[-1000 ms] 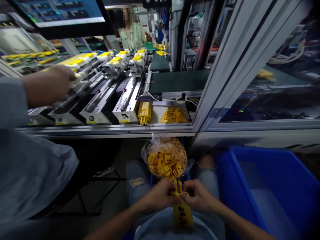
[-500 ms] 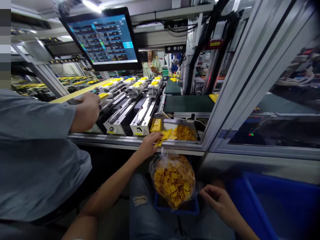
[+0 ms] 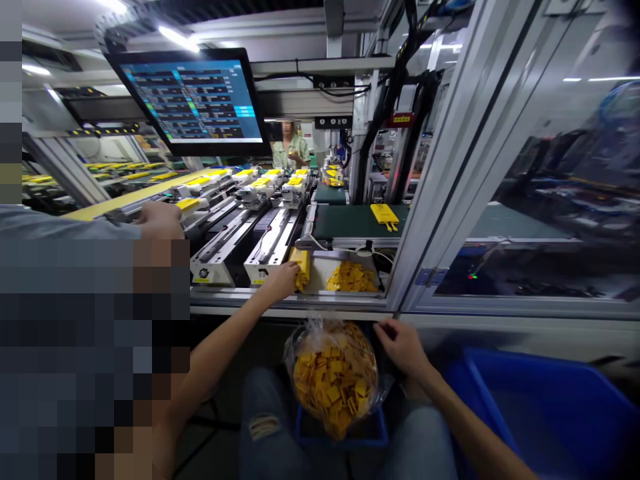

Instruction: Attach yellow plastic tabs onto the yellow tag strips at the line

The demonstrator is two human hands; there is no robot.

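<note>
My left hand (image 3: 281,281) reaches to the left end of a shallow tray (image 3: 320,267), its fingers closed at a yellow block (image 3: 301,259). Small yellow pieces show just below its fingertips; the fingers partly hide what they grip. To the right in the tray lies a heap of small flat yellow pieces (image 3: 351,276). My right hand (image 3: 403,343) is raised beside the upper right of a clear plastic bag (image 3: 315,327), thumb and fingers pinched together. Whatever is between them is too small to see. The bag bulges with many square yellow pieces (image 3: 333,380) and rests over a blue bin (image 3: 343,440) between my knees.
A co-worker's arm (image 3: 160,223) reaches in at the left. White fixtures (image 3: 265,250) bear yellow parts behind the tray. A yellow part with two tabs (image 3: 384,213) lies on the green conveyor (image 3: 335,220). A metal frame post (image 3: 440,153) and a large blue bin (image 3: 550,400) stand right.
My left hand has shifted left from the flat yellow piece by the heap to the block. My right hand has risen from the bag's lower right side. A tabbed yellow part shows fully on the conveyor.
</note>
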